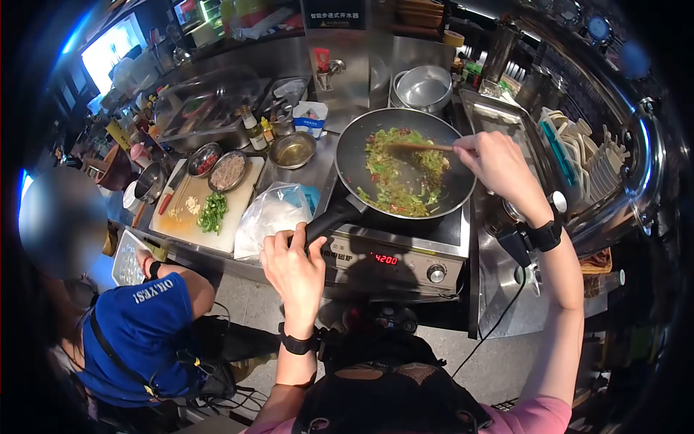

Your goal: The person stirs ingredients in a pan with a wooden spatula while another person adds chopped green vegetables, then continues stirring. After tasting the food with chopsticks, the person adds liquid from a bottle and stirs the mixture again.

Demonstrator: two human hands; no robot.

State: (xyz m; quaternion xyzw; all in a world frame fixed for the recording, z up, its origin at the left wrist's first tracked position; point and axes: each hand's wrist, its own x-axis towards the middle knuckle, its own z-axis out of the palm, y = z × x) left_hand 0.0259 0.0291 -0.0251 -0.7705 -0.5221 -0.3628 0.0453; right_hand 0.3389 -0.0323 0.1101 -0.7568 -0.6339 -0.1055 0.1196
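A dark frying pan rests on the induction cooker, whose display reads 4200. In it lies a chopped green vegetable mix with small red bits. My left hand is closed at the end of the pan's black handle. Over the pan's right rim, my right hand grips a wooden spatula with its far end down in the food. Left of the handle sits a clear plastic bag of white contents.
A cutting board bears chopped green peppers, garlic and a bowl of minced meat. A bowl of oil stands behind. Stacked metal bowls are past the pan, plates at right. A person in blue bends at left.
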